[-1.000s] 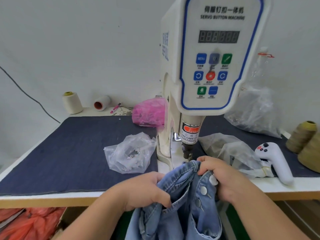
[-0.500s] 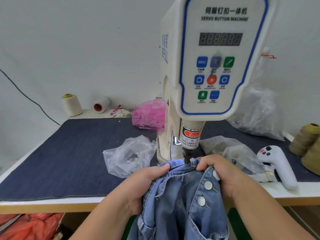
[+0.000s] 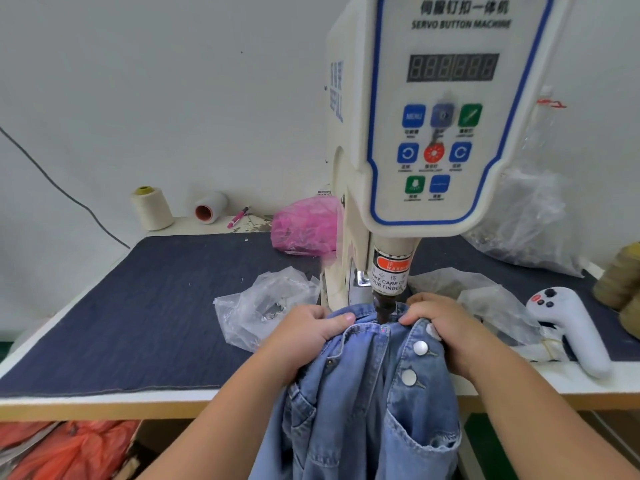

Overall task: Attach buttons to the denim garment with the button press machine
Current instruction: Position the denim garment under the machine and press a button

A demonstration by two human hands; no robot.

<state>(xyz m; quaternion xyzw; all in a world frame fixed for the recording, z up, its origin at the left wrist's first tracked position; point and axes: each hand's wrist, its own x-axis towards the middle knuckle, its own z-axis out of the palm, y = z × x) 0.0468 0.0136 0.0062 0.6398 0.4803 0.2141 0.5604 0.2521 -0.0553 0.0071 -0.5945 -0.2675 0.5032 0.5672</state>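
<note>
My left hand (image 3: 304, 332) and right hand (image 3: 446, 327) each hold a tight grip on the light blue denim garment (image 3: 367, 393), its edge under the white button press machine (image 3: 433, 133) plunger.

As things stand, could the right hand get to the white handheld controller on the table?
Probably yes, once it lets go: the right hand grips the denim garment, and the white controller lies just to its right with only crumpled clear plastic near the path.

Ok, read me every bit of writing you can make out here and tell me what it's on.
"SERVO BUTTON MACHINE": button press machine front panel, under a line of Chinese characters.
"MENU": blue key.
"WARNING", "TAKE CARE OF YOUR FINGER": ram sticker, partly cut off.
Display: unlit digits.
Other key captions, side lettering: too blurred.
</note>
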